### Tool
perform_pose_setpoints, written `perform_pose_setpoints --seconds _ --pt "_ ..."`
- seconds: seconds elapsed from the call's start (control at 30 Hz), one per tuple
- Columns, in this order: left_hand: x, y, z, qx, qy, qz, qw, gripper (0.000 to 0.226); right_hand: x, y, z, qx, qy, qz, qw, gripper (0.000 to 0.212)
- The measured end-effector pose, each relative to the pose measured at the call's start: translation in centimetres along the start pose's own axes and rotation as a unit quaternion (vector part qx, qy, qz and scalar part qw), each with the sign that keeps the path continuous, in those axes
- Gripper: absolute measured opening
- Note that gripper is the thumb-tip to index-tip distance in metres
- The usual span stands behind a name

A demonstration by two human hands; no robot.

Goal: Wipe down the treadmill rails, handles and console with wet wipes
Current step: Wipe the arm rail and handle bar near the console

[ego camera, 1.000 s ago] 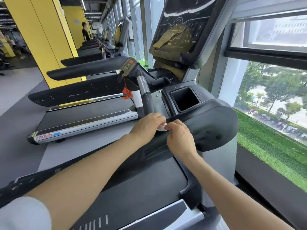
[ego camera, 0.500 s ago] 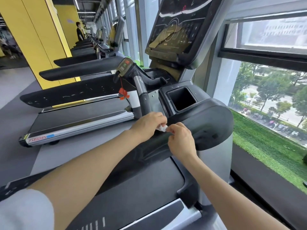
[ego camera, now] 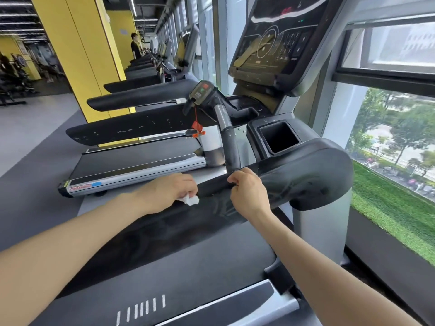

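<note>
Head view, looking down along a treadmill by a window. Centre of frame: left hand [ego camera: 170, 192], fingers curled, pinching a small crumpled white wet wipe [ego camera: 191, 199] against the near edge of the black padded side rail [ego camera: 303, 177]. Just right of it, slightly higher: right hand [ego camera: 247, 189], fingers curled over the top edge of the same rail, gripping it, no wipe in it. Hands near each other but apart, a short stretch of bare rail between them. Both bare forearms entering from the lower corners of the frame.

Above the hands: upright black and silver handle [ego camera: 227, 130] rising to a small control pod [ego camera: 201, 91] with a red button and a green one; red safety clip [ego camera: 196, 125] hanging on a cord below the pod. Upper centre: large dark console [ego camera: 275, 43], tilted, glossy with reflections. Right of the handle: square black cup holder [ego camera: 279, 136] set into the housing. Bottom of frame: dark running belt [ego camera: 164, 267] with short white stripes near the lower edge.

Left half of frame: row of further treadmills [ego camera: 131, 165] receding toward the upper centre, yellow pillar [ego camera: 77, 55] behind them, a person [ego camera: 135, 47] standing far back. Right edge: window [ego camera: 390, 128] with trees outside, strip of green artificial turf [ego camera: 395, 212] along the sill.
</note>
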State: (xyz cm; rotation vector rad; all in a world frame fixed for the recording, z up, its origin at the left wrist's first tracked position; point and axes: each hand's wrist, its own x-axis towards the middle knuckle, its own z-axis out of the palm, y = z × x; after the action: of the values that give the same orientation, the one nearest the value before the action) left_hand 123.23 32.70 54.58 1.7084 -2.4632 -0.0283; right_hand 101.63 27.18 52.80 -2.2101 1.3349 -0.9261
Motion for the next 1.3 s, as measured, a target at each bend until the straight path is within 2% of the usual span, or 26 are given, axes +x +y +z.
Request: perform_pose_setpoints --seconds 0.1,0.23,0.33,0.43,0.57,0.83,0.93,1.07,1.23,1.3 --pt "0.1 0.0 -0.1 -0.008 0.012 -0.022 1.0 0.032 -0.1 0.0 0.2 -0.008 -0.003 -0.006 1.0 0.039" --pt "4.6 4.1 0.3 -0.017 0.052 -0.01 0.998 0.011 0.1 0.3 0.3 -0.02 -0.011 -0.012 1.0 0.037" --pt "5.9 5.1 1.2 -0.024 0.074 0.014 0.997 0.012 0.4 0.6 0.3 -0.029 -0.004 -0.009 1.0 0.034" --pt "2.4 2.3 1.1 -0.007 0.071 0.004 0.997 0.022 0.5 0.8 0.2 -0.018 0.001 -0.005 1.0 0.038" --pt "-1.7 0.5 -0.3 -0.017 0.039 -0.021 0.999 0.019 0.3 0.6 0.6 -0.02 -0.001 -0.012 1.0 0.041" --pt "3.0 3.0 1.0 -0.021 0.095 -0.026 0.995 0.025 0.7 -0.8 1.5 -0.043 -0.018 -0.033 0.998 0.035" --pt "-0.6 1.5 0.9 -0.003 0.079 -0.015 0.997 0.022 0.7 -1.6 2.2 -0.043 -0.03 -0.044 0.998 0.033" --pt "-4.9 -0.1 -0.1 -0.007 0.049 -0.044 0.998 0.019 0.3 -2.2 3.0 -0.045 -0.036 -0.067 0.996 0.033" --pt "-0.1 2.3 0.4 -0.004 0.074 -0.029 0.997 0.015 0.3 -1.9 2.6 -0.041 -0.027 -0.057 0.997 0.031" --pt "2.2 4.0 0.9 -0.022 0.083 -0.024 0.996 0.026 0.4 -1.6 2.3 -0.043 -0.025 -0.051 0.997 0.022"
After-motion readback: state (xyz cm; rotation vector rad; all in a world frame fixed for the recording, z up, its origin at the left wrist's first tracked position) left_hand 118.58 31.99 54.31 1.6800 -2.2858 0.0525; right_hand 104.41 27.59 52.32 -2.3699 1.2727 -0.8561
